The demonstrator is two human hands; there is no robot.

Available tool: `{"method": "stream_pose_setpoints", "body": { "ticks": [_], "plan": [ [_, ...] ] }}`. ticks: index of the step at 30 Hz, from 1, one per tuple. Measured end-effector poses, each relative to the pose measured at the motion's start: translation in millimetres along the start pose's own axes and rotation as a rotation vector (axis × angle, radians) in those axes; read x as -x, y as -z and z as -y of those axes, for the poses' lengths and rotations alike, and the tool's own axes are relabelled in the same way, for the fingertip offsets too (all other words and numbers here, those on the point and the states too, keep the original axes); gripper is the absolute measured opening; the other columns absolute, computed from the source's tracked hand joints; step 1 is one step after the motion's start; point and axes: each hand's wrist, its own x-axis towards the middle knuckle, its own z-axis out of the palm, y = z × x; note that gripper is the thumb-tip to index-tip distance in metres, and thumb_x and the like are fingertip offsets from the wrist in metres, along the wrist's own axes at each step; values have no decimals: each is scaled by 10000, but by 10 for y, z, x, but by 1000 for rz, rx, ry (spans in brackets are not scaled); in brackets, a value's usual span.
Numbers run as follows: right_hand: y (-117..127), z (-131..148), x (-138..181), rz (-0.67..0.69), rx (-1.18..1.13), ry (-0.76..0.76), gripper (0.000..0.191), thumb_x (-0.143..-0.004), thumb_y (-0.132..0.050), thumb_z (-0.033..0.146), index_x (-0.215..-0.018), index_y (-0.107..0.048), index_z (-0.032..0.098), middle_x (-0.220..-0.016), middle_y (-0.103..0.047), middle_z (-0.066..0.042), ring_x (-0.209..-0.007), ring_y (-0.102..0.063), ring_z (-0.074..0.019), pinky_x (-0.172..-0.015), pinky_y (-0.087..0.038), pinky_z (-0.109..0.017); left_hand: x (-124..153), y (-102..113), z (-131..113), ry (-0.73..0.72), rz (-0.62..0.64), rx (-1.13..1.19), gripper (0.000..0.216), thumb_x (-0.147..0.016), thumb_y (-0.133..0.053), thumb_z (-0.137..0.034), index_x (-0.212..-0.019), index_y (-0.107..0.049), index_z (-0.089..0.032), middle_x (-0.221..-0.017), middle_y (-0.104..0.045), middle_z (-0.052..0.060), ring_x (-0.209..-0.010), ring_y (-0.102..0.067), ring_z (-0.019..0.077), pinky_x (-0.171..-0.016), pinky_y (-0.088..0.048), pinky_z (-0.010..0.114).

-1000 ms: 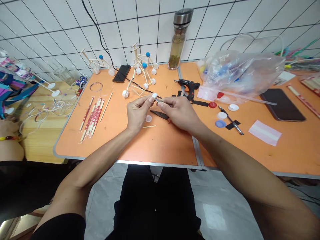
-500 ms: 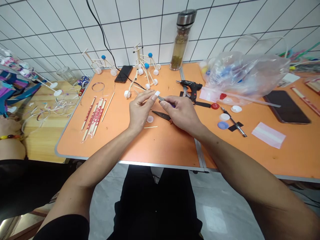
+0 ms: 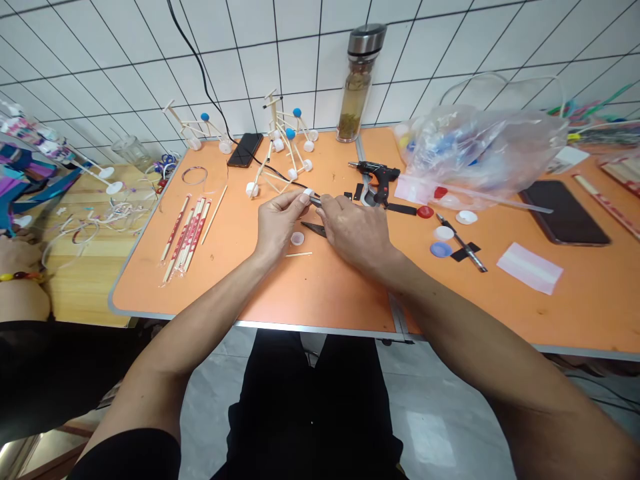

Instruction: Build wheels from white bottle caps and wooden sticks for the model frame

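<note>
Over the orange table (image 3: 300, 293), my left hand (image 3: 277, 225) pinches a small white bottle cap (image 3: 306, 195) between thumb and fingertips. My right hand (image 3: 353, 230) is closed on a thin metal tool (image 3: 316, 199) whose tip meets the cap. Both hands hover just above the tabletop. Under them lie a white cap (image 3: 297, 238), a short wooden stick (image 3: 299, 254) and dark scissors (image 3: 314, 229).
Wrapped chopsticks (image 3: 186, 235) lie at the left. Stick-and-cap models (image 3: 283, 143), a phone (image 3: 245, 149) and a glass bottle (image 3: 356, 83) stand at the back. A glue gun (image 3: 377, 175), loose caps (image 3: 443, 240), a plastic bag (image 3: 480, 150) and a second phone (image 3: 564, 212) lie right. Another person's arm (image 3: 17, 267) is at far left.
My right hand has slid left, closer to the left hand, so the tool's tip now sits against the cap. Both hands have sunk slightly toward the table.
</note>
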Motion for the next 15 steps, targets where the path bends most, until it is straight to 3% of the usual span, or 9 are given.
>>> {"method": "stream_pose_setpoints", "body": {
  "ticks": [5, 8, 10, 12, 14, 15],
  "plan": [
    [-5, 9, -4, -2, -146, -63, 375, -1193, -430, 266, -1329, -759, 145, -1178, -824, -213, -930, -758, -310, -705, -334, -364, 22, -4, 41, -9, -17, -17, 398, -822, -1032, -580, -1037, -953, -254, -997, -903, 53, -884, -804, 176, -908, -658, 350],
    [15, -96, -58, 22, -655, -140, 305, -1154, -576, 382, -1099, -783, 166, -913, -764, -107, -744, -640, -223, -662, -364, -329, 43, -2, 19, -55, -9, -39, 415, -809, -1035, -593, -1058, -958, -270, -1058, -920, 58, -964, -842, 214, -980, -676, 393],
    [36, -201, -121, 203, -1146, -225, 319, -1088, -684, 489, -1007, -755, 188, -695, -571, 1, -562, -420, -143, -560, -302, -291, 49, 3, -13, -102, 6, -58, 414, -807, -1031, -612, -1052, -961, -286, -1099, -927, 58, -1042, -857, 240, -1040, -676, 419],
    [54, -283, -181, 459, -1536, -285, 325, -1010, -760, 523, -1040, -737, 201, -642, -390, 85, -510, -192, -98, -491, -199, -259, 47, 10, -45, -150, 17, -63, 397, -817, -1022, -620, -1054, -963, -308, -1155, -928, 54, -1117, -860, 253, -1095, -665, 430],
    [57, -299, -206, 586, -1672, -286, 334, -982, -762, 516, -1080, -730, 199, -655, -337, 110, -521, -110, -94, -474, -151, -250, 38, 17, -61, -180, 19, -62, 384, -831, -1013, -624, -1058, -964, -318, -1183, -927, 51, -1139, -860, 251, -1115, -659, 428],
    [51, -276, -199, 535, -1623, -279, 332, -997, -736, 516, -1074, -735, 194, -661, -357, 99, -521, -135, -98, -478, -164, -253, 33, 20, -60, -180, 19, -63, 386, -830, -1013, -626, -1055, -964, -316, -1174, -927, 51, -1125, -861, 247, -1107, -663, 426]
  ]
}}
